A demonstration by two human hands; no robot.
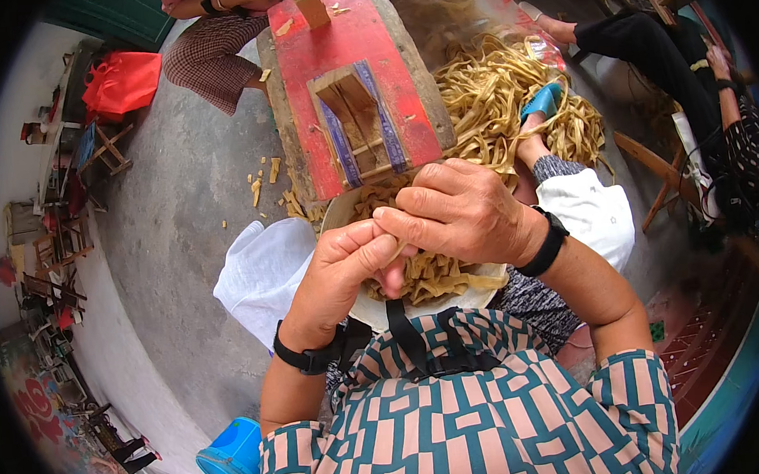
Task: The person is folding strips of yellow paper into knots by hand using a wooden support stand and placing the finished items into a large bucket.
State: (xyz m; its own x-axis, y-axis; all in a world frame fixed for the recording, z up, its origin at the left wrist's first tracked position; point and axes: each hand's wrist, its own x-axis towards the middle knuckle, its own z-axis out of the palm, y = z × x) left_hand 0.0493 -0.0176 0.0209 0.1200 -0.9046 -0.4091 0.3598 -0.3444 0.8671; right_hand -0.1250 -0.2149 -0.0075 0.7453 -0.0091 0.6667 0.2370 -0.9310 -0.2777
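Note:
My left hand (348,258) and my right hand (459,209) meet above a pale basin (374,314) at my lap. A thin yellowish strip (398,247) shows between my left thumb and my right fingers, mostly hidden by them. Both hands are pinched close around it; the right thumb is out of sight. Short, flat, folded yellow-brown strip pieces (431,276) fill the basin below. Just beyond my hands, a wooden block with a slit (348,99) stands on a red board (411,118), in a frame with purple-wrapped sides.
Long golden strips (501,93) lie heaped right of the board, by a foot in a blue slipper (542,101). Another person's checked trouser leg (212,65) is across the board; a seated person in black trousers (635,52) is at right. A blue bucket (233,458) stands lower left.

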